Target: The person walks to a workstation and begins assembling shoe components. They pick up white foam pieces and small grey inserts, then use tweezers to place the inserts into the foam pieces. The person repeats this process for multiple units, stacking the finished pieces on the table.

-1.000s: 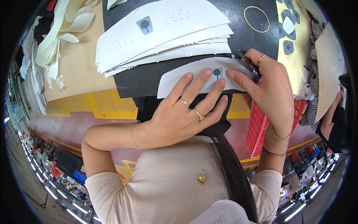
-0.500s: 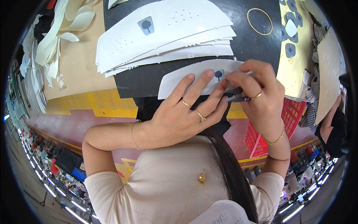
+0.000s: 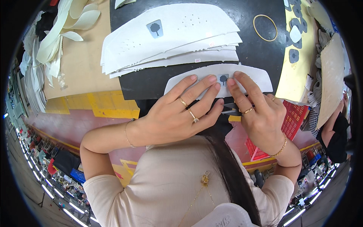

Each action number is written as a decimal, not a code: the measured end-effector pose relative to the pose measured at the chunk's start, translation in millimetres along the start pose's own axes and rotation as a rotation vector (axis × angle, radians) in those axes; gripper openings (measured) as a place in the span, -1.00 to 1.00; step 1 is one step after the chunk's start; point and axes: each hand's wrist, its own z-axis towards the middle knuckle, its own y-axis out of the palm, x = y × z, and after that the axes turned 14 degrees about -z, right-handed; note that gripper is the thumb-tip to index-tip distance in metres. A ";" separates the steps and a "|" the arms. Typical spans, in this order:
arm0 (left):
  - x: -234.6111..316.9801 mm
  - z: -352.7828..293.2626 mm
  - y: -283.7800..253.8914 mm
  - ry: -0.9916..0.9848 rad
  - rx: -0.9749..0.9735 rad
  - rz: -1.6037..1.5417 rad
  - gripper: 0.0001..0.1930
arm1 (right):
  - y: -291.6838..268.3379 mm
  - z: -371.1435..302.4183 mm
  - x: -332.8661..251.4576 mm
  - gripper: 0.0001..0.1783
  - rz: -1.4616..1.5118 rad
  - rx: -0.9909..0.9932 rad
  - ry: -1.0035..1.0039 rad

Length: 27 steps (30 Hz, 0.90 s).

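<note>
A white curved fabric piece (image 3: 251,75) lies at the near edge of the black work surface. On its middle sits a small grey-blue patch (image 3: 223,80) with a dark tree shape. Several fingertips of my left hand (image 3: 185,106) rest on the piece just left of the patch, fingers spread and flat. My right hand (image 3: 261,117) presses its outstretched index and middle fingers at the patch's right side. Its other fingers curl round small thread snips (image 3: 230,109), whose pointed blades stick out leftward below the piece; the handle is mostly hidden.
Beyond the piece lies a stack of similar white pieces (image 3: 177,34), the top one bearing a tree patch. A yellowish ring (image 3: 265,28) is at the far right. Grey patches (image 3: 294,56) lie on yellow board. Cream strips (image 3: 56,34) hang at left; a red crate (image 3: 291,121) stands below right.
My right hand has gone from bent fingers at the patch's right edge, snips beside them, to fingers laid out flat on the piece. My left hand has shifted only slightly.
</note>
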 end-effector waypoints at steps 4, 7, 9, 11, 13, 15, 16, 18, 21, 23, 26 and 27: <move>-3.6 -0.8 -7.9 -0.001 -0.044 -0.019 -0.70 | 5.7 -4.4 12.6 -0.21 0.388 -0.084 0.118; -3.5 -0.4 -6.1 -0.002 -0.035 0.018 -0.65 | 14.3 -4.7 11.4 -0.25 0.256 0.074 0.068; -4.3 -1.5 -4.5 -0.005 -0.043 0.039 -0.61 | 13.7 -5.0 10.3 -0.27 0.205 0.077 0.030; -5.9 -3.0 -0.8 -0.002 -0.037 0.056 -0.58 | 11.9 -6.9 7.6 -0.27 0.129 0.054 0.009; -8.2 -3.2 3.7 0.014 -0.025 0.064 -0.56 | 8.9 -11.2 2.4 -0.26 0.059 0.013 0.016; -8.7 -0.1 3.0 0.006 -0.017 0.053 -0.55 | 5.9 -8.7 2.2 -0.26 0.039 0.000 0.015; -8.2 1.5 1.6 0.003 -0.012 0.050 -0.54 | 4.6 -7.1 3.0 -0.27 0.042 0.000 0.013; -5.9 4.1 -6.6 -0.035 -0.036 -0.039 -0.57 | 8.9 -0.9 9.2 -0.27 0.215 0.039 0.051; -7.6 3.4 -9.1 -0.086 0.040 -0.114 -0.53 | 9.6 0.2 2.8 -0.28 0.194 0.047 0.090; -7.5 2.7 -8.4 -0.164 0.104 -0.078 -0.50 | 6.0 -1.1 -3.3 -0.29 0.063 -0.016 0.122; 9.9 7.6 -8.6 -0.371 0.193 0.015 -0.47 | 2.8 3.7 0.4 -0.35 0.057 -0.007 0.114; 16.3 9.9 -6.5 -0.424 0.215 0.033 -0.47 | 4.9 8.2 10.0 -0.35 0.203 0.038 0.112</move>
